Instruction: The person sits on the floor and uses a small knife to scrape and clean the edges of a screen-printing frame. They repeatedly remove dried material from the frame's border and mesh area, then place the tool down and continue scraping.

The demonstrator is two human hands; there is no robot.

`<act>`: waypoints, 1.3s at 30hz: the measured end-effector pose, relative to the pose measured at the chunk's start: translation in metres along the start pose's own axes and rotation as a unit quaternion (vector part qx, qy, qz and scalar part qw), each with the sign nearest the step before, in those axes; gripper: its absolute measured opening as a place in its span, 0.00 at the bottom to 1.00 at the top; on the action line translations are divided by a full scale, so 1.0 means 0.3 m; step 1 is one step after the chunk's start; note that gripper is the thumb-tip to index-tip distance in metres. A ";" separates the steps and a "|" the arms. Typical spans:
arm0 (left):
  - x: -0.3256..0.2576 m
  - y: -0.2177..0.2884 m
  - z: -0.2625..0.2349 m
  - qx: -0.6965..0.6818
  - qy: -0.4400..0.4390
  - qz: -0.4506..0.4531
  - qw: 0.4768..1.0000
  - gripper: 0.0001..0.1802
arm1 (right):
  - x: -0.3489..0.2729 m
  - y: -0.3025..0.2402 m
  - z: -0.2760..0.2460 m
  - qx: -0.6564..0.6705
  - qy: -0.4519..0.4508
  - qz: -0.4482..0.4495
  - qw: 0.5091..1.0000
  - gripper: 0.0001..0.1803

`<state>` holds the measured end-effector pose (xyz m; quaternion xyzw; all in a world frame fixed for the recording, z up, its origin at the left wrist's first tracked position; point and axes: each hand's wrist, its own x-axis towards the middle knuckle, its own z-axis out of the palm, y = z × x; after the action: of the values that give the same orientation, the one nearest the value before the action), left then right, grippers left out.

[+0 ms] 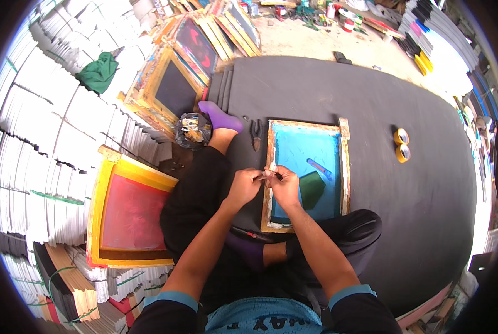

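My left hand (244, 186) and my right hand (285, 185) meet over the left edge of a wooden screen-printing frame (345, 189) with blue mesh (293, 145). Both hands are closed, fingertips pinched close together around something small and pale that I cannot make out. On the mesh, beside my right hand, lies a dark green piece (313, 190) of flat material. A slim bluish cutter-like tool (319, 168) rests slantwise above it. Pliers (255, 135) with dark handles lie just outside the frame's upper left corner.
Two yellow tape rolls (401, 145) sit on the black surface (405, 195) to the right. A yellow frame with red mesh (135, 214) leans at my left. More frames (173, 83) and tall white stacks (32, 139) stand beyond. A black plastic bag (193, 131) is near my purple-socked foot.
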<state>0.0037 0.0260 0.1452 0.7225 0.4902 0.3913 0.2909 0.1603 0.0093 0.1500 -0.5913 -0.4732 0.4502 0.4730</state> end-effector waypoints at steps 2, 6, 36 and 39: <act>0.018 0.028 -0.024 0.031 -0.021 0.025 0.999 0.04 | 0.023 0.017 0.029 0.016 -0.003 -0.001 1.000 0.10; 0.012 0.000 -0.072 0.001 -0.019 0.023 1.000 0.04 | 0.037 0.046 0.086 -0.078 -0.001 -0.033 0.996 0.08; -0.089 -0.285 -0.242 -0.523 0.078 -0.335 0.780 0.09 | 0.168 -0.120 0.335 -0.046 -0.249 0.037 0.967 0.11; -0.080 -0.286 -0.226 -0.604 0.101 -0.343 0.713 0.09 | 0.144 -0.126 0.392 -0.079 -0.162 -0.043 0.983 0.09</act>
<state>-0.1002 0.0361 0.1050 0.1314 0.3904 0.5479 0.7281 0.0464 0.0715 0.1664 -0.5249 -0.6026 0.4805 0.3612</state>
